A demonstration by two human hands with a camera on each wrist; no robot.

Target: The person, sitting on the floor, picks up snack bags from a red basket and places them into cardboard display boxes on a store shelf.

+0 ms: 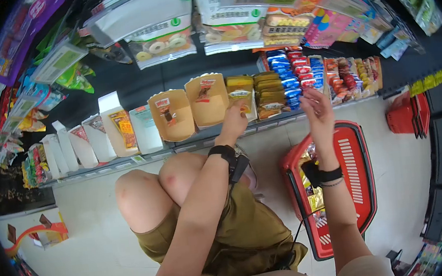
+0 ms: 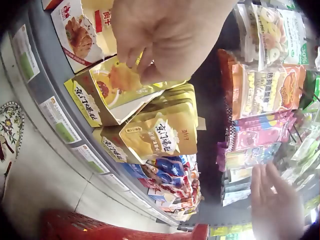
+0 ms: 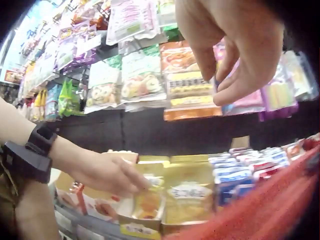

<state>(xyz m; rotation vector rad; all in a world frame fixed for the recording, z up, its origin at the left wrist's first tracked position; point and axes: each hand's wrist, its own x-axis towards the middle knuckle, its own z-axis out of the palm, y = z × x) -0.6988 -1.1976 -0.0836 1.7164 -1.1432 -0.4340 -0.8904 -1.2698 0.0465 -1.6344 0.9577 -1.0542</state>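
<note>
Yellow foil packet (image 1: 239,86), upper centre, lies just beyond your nearer left hand (image 1: 234,121), which pinches it; your right hand (image 1: 318,111), farther right, hangs empty, loosely curled.

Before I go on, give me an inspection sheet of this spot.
Surface: low shelf with a row of open boxes.
Job's things: gold packet in its box; red basket on the floor, packets inside.
Clutter: two brown trays, each showing one small packet; blue packets packed close on the right.
Left hand: fingers curled onto the gold packet.
Right hand: raised, fingers loosely bent, holding nothing.
Cables: thin black cable between basket and lap.
Surroundings: snack bags hang above; second basket farther right.
</note>
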